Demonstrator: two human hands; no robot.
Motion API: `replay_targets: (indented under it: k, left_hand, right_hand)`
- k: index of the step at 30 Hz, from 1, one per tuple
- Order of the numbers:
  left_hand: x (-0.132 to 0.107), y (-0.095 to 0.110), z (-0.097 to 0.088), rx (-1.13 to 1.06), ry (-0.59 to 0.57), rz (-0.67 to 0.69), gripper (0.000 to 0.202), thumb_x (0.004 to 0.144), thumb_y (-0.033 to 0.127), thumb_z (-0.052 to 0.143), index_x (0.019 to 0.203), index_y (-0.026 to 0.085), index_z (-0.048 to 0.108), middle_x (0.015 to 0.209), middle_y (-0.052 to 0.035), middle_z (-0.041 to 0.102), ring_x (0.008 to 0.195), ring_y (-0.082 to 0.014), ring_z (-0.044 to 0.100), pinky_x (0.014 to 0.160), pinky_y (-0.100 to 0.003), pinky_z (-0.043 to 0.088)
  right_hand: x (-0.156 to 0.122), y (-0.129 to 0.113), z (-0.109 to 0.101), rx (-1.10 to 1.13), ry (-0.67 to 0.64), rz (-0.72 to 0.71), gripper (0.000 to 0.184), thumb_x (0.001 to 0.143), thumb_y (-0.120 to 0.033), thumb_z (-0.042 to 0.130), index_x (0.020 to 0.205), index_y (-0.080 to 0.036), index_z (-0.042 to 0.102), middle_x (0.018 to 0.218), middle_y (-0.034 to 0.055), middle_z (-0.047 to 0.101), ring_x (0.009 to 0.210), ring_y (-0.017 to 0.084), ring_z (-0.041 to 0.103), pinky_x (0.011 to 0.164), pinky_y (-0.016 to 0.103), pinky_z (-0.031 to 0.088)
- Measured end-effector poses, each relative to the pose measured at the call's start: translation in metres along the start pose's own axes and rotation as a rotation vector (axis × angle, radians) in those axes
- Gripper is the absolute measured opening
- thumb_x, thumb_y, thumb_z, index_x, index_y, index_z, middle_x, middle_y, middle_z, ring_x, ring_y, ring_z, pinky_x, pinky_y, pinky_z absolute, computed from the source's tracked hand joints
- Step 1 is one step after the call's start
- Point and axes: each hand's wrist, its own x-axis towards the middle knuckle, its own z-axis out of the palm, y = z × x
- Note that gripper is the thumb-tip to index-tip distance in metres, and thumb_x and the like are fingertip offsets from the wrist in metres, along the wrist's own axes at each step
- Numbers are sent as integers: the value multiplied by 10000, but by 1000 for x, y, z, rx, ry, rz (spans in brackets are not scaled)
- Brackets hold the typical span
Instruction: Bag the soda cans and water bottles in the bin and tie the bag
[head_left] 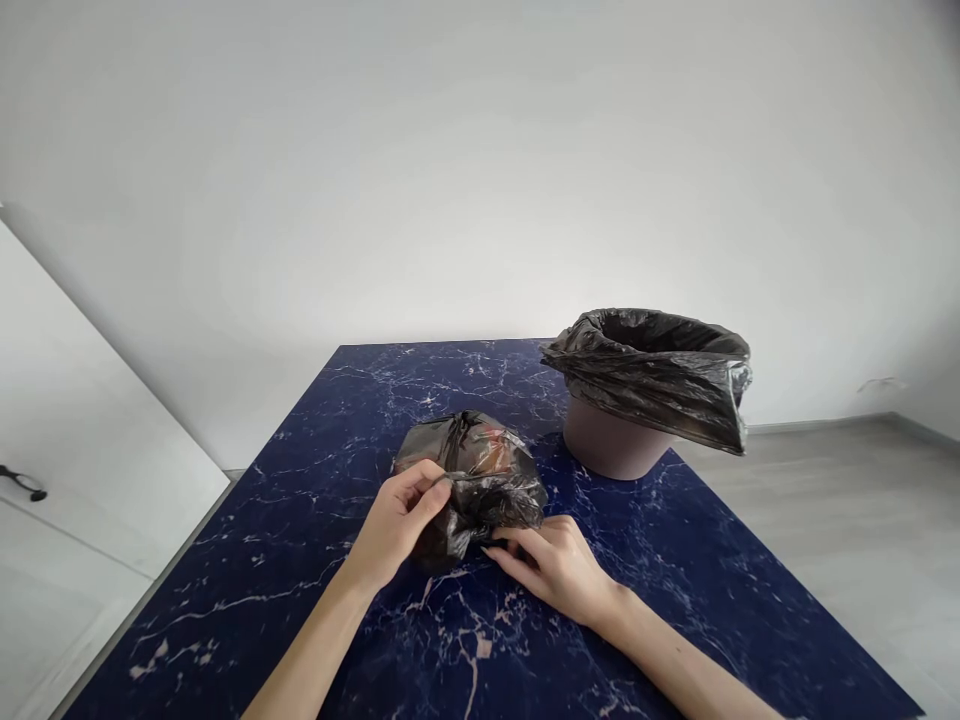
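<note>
A filled black garbage bag (pixel 480 445) lies on the blue marbled table (pixel 285 530), with reddish and pale contents showing through its thin plastic. Gathered, crumpled plastic faces me at its near side. My left hand (pixel 405 510) pinches the bag's edge between thumb and fingers at the left. Lower and to the right, my right hand (pixel 551 565) has its fingers closed on the bunched plastic close to the tabletop. Some of its fingertips are hidden under the folds.
A brownish bin (pixel 615 440) stands at the table's back right, lined with another black bag (pixel 652 375) folded over its rim. A white cabinet (pixel 82 420) with a dark handle (pixel 22 484) is at the left. Behind the table rises a pale wall (pixel 450 180).
</note>
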Motion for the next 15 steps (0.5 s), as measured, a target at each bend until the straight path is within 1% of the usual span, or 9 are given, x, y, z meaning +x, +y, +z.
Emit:
replay_targets:
  k: [2, 5, 7, 9, 10, 12, 15]
  left_hand:
    - [1, -1, -1, -78, 36, -29, 514, 851, 660, 799, 739, 196, 611, 699, 21, 555, 599, -117, 500, 584, -225, 453]
    - [4, 1, -4, -164, 143, -35, 496, 831, 651, 820, 772, 211, 599, 731, 25, 590, 629, -131, 563, 617, -230, 500]
    - [7, 3, -9, -207, 223, -34, 481, 812, 646, 836, 799, 219, 613, 771, 19, 640, 684, -152, 629, 654, -236, 526]
    - [10, 4, -14, -238, 328, -53, 479, 761, 644, 873, 859, 224, 663, 807, 5, 688, 744, -185, 684, 667, -244, 537]
    - [12, 4, -17, -248, 385, -68, 498, 728, 643, 895, 898, 224, 688, 816, -2, 704, 761, -200, 700, 661, -248, 537]
    - [15, 5, -23, -240, 481, -84, 554, 682, 660, 914, 951, 222, 709, 821, -12, 715, 765, -217, 708, 641, -255, 532]
    - [16, 7, -31, -156, 535, -56, 551, 706, 708, 871, 883, 228, 667, 777, 5, 666, 695, -191, 660, 613, -255, 513]
  right_hand:
    - [1, -1, -2, 61, -9, 34, 107, 1076, -323, 637, 1043, -232, 683, 727, -25, 721, 554, 130, 636, 581, 273, 405]
    - [6, -5, -8, 294, -65, 166, 119, 1019, -296, 689, 925, -226, 668, 715, -18, 692, 564, 125, 619, 565, 242, 429]
    - [10, -8, -13, 487, -160, 276, 140, 963, -249, 715, 848, -228, 637, 663, -30, 663, 545, 121, 599, 549, 227, 437]
    - [12, -9, -20, 625, -273, 355, 175, 915, -195, 707, 785, -233, 595, 592, -52, 619, 502, 111, 546, 521, 224, 409]
    - [12, -9, -24, 662, -312, 378, 187, 897, -173, 696, 767, -236, 578, 564, -64, 593, 483, 105, 511, 509, 225, 386]
    - [12, -6, -30, 688, -345, 396, 202, 866, -149, 689, 741, -238, 557, 536, -81, 540, 473, 95, 451, 497, 230, 345]
    - [12, -1, -35, 663, -344, 388, 220, 851, -154, 701, 702, -233, 560, 523, -90, 470, 485, 91, 394, 508, 243, 318]
